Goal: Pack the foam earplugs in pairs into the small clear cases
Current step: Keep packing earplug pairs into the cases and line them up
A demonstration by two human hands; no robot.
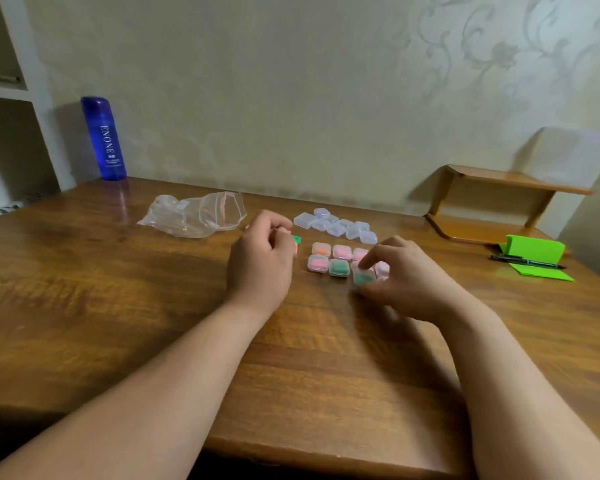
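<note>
Several small clear cases holding pink, orange or green earplugs sit in two rows on the wooden table. Behind them lies a cluster of empty clear cases. My right hand pinches a clear case with green earplugs at the right end of the front row. My left hand is curled to the left of the rows, its fingers around loose earplugs; a green one and a pink bit show at the fingertips.
A crumpled clear zip bag lies behind my left hand. A blue bottle stands at the back left. At the right are a small wooden shelf, a green stand and a black pen.
</note>
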